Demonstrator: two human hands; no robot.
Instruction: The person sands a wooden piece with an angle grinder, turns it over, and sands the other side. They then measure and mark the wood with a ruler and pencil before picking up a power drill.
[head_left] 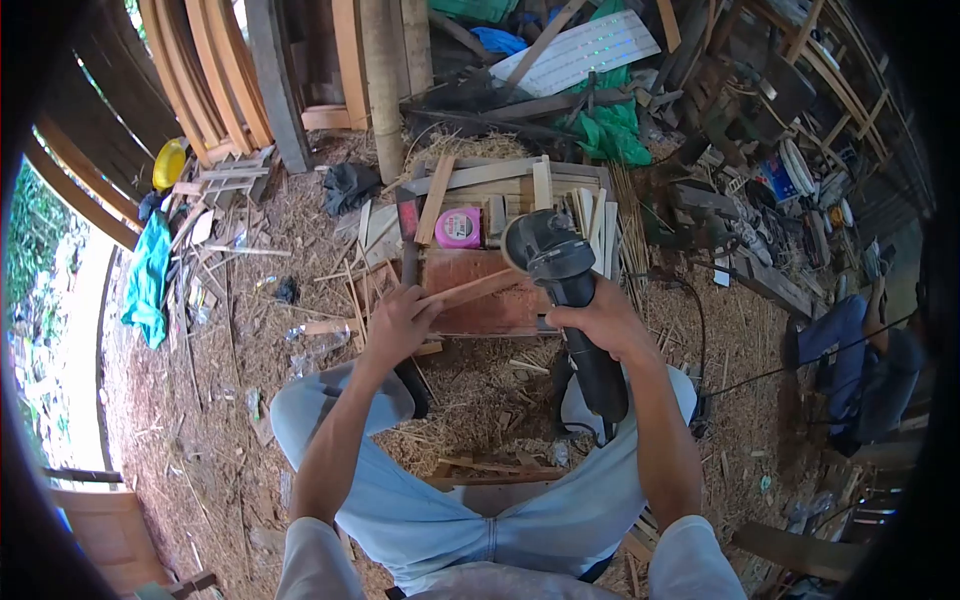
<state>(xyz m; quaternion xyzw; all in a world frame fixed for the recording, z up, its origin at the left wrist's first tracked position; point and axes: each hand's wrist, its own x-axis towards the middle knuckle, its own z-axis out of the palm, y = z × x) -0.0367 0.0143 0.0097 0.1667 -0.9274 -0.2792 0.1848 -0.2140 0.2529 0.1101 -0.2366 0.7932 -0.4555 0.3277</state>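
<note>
Thin wooden strip (475, 287) aslant on a reddish board (490, 315), black angle grinder (560, 265) at its upper end.

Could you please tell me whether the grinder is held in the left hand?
No, the right hand grips the grinder, while the left hand holds a wooden strip.

My grinder (562, 268) is black with a dull grey guard. The strip (470, 290) is pale tan against the reddish-brown board (490, 312). My trousers (450, 520) are plain light blue. Further off: a pink tape case (460, 228), green tarp (612, 128), yellow bowl (168, 162), teal cloth (148, 280).
</note>
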